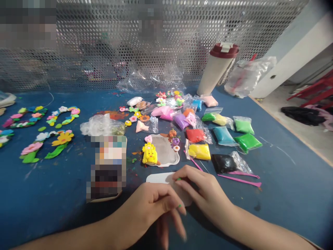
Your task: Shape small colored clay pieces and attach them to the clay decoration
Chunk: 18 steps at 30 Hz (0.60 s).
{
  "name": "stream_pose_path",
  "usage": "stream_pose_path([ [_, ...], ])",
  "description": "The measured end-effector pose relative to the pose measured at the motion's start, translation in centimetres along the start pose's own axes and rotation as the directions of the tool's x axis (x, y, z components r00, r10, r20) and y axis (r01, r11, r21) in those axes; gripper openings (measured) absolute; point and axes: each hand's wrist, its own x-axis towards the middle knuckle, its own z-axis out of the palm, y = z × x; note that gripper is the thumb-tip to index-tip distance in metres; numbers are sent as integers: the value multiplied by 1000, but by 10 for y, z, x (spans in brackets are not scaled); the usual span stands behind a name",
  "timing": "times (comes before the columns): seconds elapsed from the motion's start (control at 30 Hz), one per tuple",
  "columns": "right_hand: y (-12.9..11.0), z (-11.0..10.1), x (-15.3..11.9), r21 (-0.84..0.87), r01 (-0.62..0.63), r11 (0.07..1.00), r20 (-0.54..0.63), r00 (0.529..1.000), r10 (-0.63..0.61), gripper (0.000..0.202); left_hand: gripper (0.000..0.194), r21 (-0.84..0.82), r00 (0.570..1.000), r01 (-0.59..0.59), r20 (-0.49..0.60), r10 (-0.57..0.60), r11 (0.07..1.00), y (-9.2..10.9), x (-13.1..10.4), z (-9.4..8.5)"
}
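Note:
My left hand [161, 205] is over the front of the table. Its thumb and index finger close near a tiny green piece of clay [179, 206], while the other fingers hang loosely down. To its right, my right hand [200, 184] pinches another tiny green bit of clay between thumb and index finger. Beneath both hands lies a white board [158, 178], partly covered by them. Just beyond is a scalloped white frame [169, 164] with a grey middle. A yellow clay figure [150, 154], a purple figure [176, 141] and an orange one [172, 134] sit along its edges.
Bags of coloured clay [199, 151] spread across the right, near pink modelling tools [240, 180]. A phone [123, 163] lies left of the frame. Clay flower wreaths [62, 139] occupy the far left. A tumbler [214, 71] stands behind, before a perforated metal screen [104, 52].

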Motion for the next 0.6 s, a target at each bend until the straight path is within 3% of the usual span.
stream_pose_path([
  [0.1,0,-1,0,-6,-8,1000,-10,1000,8,10,26,115,997,12,-77,-3,993,2,-2,-1],
  [0.23,-1,-2,1,-7,-1,1000,11,1000,1,11,9,320,974,-54,-193,121,946,9,-2,-1],
  [0.47,0,-2,2,-21,26,999,15,1000,-26,14,8,237,983,20,-184,25,971,9,0,1],
  [0.6,0,-2,1,-20,17,1000,26,1000,-17,12,32,109,994,1,-113,11,994,2,1,-3],
])
